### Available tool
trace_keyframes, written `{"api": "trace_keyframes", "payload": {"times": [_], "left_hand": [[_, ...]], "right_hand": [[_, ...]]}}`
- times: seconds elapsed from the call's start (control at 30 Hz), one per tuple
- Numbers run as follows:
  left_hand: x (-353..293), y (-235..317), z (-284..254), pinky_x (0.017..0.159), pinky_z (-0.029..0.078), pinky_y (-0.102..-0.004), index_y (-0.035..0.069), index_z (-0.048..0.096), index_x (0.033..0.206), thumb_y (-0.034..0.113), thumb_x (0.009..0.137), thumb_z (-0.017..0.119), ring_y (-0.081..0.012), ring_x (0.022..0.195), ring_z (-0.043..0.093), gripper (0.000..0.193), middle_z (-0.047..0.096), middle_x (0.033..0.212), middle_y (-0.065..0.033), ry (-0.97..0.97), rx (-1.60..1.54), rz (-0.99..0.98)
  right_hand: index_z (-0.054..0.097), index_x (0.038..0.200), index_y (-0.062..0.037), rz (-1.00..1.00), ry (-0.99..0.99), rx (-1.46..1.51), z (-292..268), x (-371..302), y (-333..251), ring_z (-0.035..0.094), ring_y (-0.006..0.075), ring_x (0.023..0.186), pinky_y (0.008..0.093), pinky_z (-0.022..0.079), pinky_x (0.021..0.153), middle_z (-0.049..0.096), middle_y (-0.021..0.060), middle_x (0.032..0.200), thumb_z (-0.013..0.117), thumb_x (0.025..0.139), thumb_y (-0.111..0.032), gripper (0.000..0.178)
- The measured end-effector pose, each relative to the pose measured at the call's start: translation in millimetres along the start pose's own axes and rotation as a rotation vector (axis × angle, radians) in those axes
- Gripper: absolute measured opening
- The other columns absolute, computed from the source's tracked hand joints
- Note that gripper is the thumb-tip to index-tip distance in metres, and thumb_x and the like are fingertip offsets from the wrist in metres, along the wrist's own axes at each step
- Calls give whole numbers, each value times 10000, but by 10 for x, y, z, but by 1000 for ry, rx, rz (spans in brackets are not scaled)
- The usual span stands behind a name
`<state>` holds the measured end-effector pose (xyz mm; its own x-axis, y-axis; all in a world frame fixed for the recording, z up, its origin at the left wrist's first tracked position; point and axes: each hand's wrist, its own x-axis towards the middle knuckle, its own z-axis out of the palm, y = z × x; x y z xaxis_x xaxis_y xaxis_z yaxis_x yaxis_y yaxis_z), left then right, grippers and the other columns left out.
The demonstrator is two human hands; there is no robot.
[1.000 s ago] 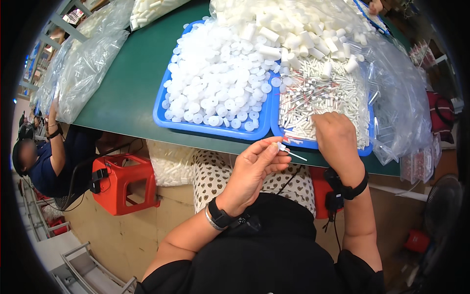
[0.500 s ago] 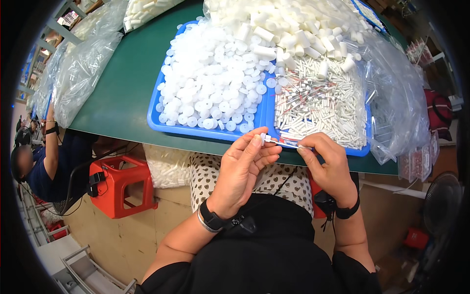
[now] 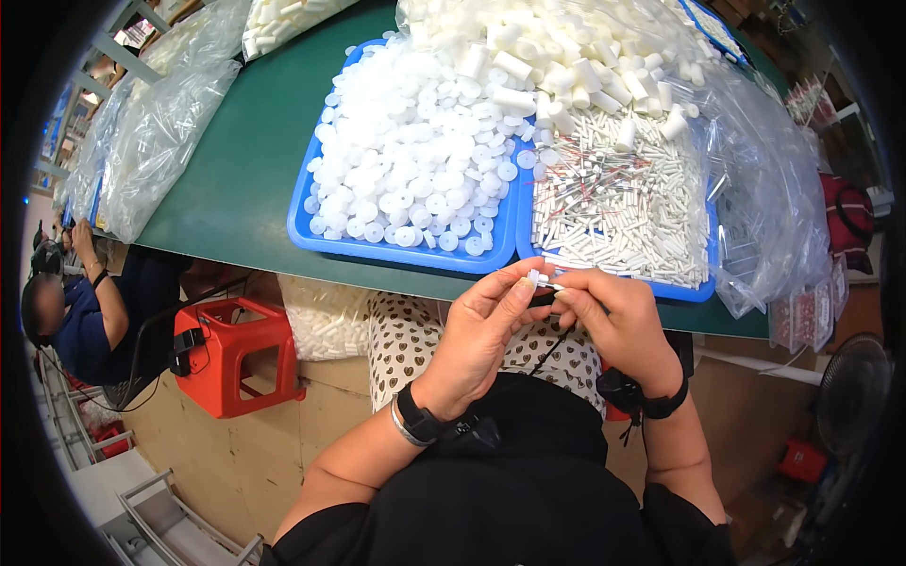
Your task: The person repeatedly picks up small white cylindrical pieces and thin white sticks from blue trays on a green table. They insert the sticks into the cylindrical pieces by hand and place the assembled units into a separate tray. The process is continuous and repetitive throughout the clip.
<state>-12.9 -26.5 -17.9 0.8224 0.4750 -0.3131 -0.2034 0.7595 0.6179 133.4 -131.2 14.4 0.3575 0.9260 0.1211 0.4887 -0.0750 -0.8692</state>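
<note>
My left hand is closed, thumb and fingers pinching a small translucent white plastic disc. Close against it, my right hand pinches a thin white piece lined up with the disc; fingers partly cover where the two meet. Both hands are just off the table's near edge, above my lap. Beyond them a blue tray is heaped with white plastic discs. Beside it, another blue tray carries short white tubes and thin red-and-grey wired parts.
Thick white foam-like cylinders spill from a clear bag over the trays' far side. More bags lie on the green table at left. A red stool and a co-worker are on the left.
My right hand has moved left, up to my left hand, and the long thin part between them no longer shows. The co-worker's raised arm has lowered.
</note>
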Motion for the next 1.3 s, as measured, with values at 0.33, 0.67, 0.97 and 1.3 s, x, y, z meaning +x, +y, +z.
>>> {"api": "trace_keyframes", "payload": {"times": [0.33, 0.67, 0.97, 1.3], "left_hand": [[-23, -33, -84, 895, 538, -342, -30, 550, 1283, 179, 1008, 553, -184, 1062, 625, 345, 605, 1256, -124, -18, 46, -16], [2, 154, -133, 879, 542, -311, -3, 526, 1288, 221, 1018, 535, -179, 1012, 643, 352, 637, 1174, -145, 78, -8, 79], [-26, 123, -160, 840, 552, -291, -16, 532, 1274, 251, 1027, 518, -158, 887, 659, 365, 657, 1100, -146, 40, -2, 24], [-63, 168, -81, 859, 543, -307, -31, 539, 1234, 248, 1046, 462, -203, 1010, 647, 345, 576, 1283, -182, -111, 72, 95]], "right_hand": [[589, 948, 1, -103, -49, -166, 142, -23, 1, 636, 276, 558, 331, 472, 486, 633, 141, 713, 614, 925, -55, 66], [623, 1005, 23, 37, 166, -516, -608, 891, 32, 668, 256, 717, 348, 514, 667, 679, 166, 819, 610, 946, -171, 203], [537, 1111, 49, 159, 324, -942, -895, 1220, 698, 635, 472, 856, 479, 513, 773, 666, 270, 905, 606, 896, -197, 333], [512, 1281, 1, 199, -57, -101, -270, 143, -305, 684, 183, 727, 305, 541, 614, 672, 148, 948, 562, 972, -97, 328]]}}
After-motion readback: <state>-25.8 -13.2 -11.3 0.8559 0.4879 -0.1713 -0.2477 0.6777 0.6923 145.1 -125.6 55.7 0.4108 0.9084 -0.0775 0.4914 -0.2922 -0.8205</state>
